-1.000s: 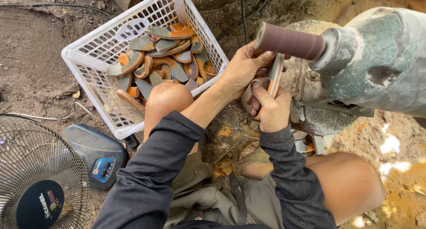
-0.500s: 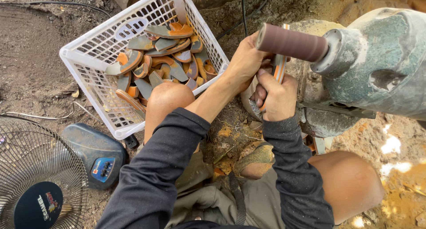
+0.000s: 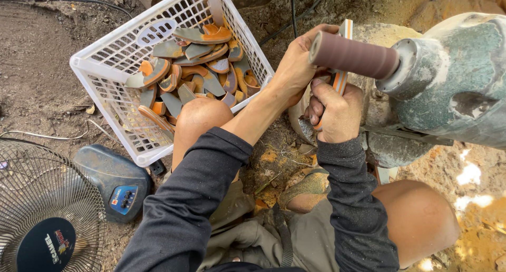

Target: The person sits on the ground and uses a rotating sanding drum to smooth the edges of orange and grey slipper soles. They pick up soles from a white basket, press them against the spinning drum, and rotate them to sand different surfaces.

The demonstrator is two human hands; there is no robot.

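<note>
Both hands, left hand (image 3: 298, 66) and right hand (image 3: 337, 111), fingers closed on an orange-striped sole piece (image 3: 342, 50), have raised it behind the sanding drum (image 3: 350, 55), basket (image 3: 105, 50) at 10 o'clock

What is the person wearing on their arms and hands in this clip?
Both arms are covered by long, dark charcoal fabric sleeves, slightly creased, ending at the wrists. The left hand and right hand are bare: no gloves, rings, watch or wristbands show. No markings or logos are visible on either sleeve.

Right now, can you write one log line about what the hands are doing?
left hand: holds sole piece | right hand: holds same piece | against: sanding drum | nearby: white basket of pieces
</note>
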